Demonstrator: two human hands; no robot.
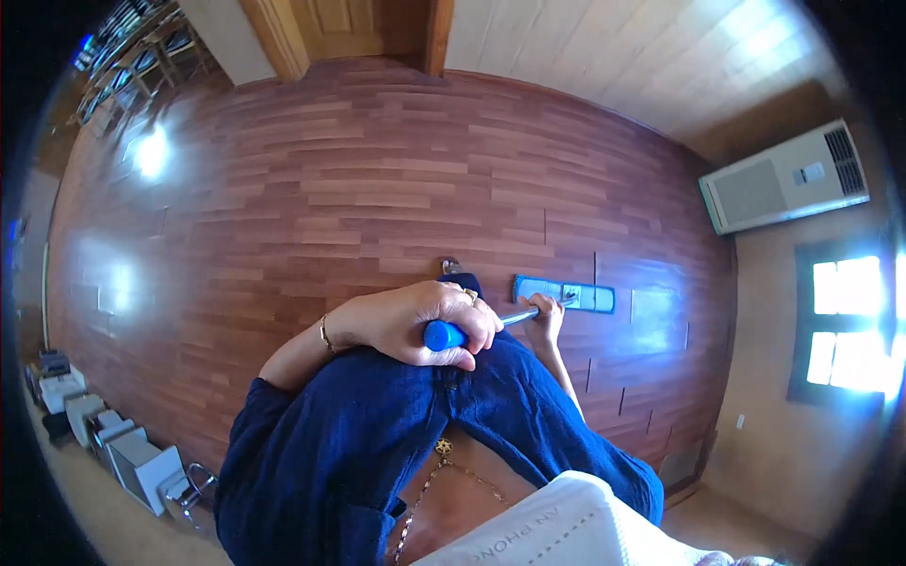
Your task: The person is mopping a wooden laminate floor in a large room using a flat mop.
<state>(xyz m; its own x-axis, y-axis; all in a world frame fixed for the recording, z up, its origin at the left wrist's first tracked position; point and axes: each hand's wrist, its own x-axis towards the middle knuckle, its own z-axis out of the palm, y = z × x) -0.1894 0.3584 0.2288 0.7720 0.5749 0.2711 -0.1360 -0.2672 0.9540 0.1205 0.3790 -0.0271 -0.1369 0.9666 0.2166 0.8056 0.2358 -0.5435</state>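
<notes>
1. The mop is the thing in hand: a flat, pale blue pad lying flush on the floor, just ahead of the person's feet and right of centre. Its thin metal pole runs back from the pad to a blue grip.
2. The left hand is wrapped over the blue grip at the pole's top end, fingers curled tight and pressed together around it, thumb underneath. A ring and a bracelet show on that hand and wrist.
3. The right hand holds the pole lower down, close to the pad. Its fingers are closed around the pole, though how firmly cannot be told; the hand is small and partly hidden.
4. Both arms are in dark blue sleeves that fill the lower middle of the view.
5. The floor is reddish wood planks with bright glare patches at left and a sheen near the pad.
6. Further out: a white air unit against the right wall, a bright window below it, white boxes along the lower left, and a wooden door frame at the top.
7. Risks, as I judge them: the shiny patch beside the pad may be wet, so a step onto it could slip. With the hands set close together, a hard push could tip the pad onto its edge. A wide sweep left could knock the boxes.
</notes>
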